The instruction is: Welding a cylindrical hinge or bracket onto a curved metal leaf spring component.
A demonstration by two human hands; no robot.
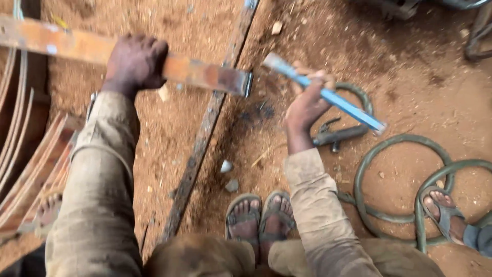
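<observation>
Left hand (pixel 136 61) clenched around rusty flat steel bar (pixel 205 74), long axis left-right, cut end pointing toward right hand (pixel 306 105). Right hand, nearer that end, grasps blue-handled metal tool (pixel 328 95), angled over dirt floor (pixel 410 77).

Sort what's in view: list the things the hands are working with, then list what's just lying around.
In hand:
- rusty steel bar, gripped by the left hand
- blue tool, gripped by the right hand

Lying about:
- long flat strip on the dirt
- coiled green cable
- dark clamp-like piece
- small stones
- another person's sandalled foot
</observation>
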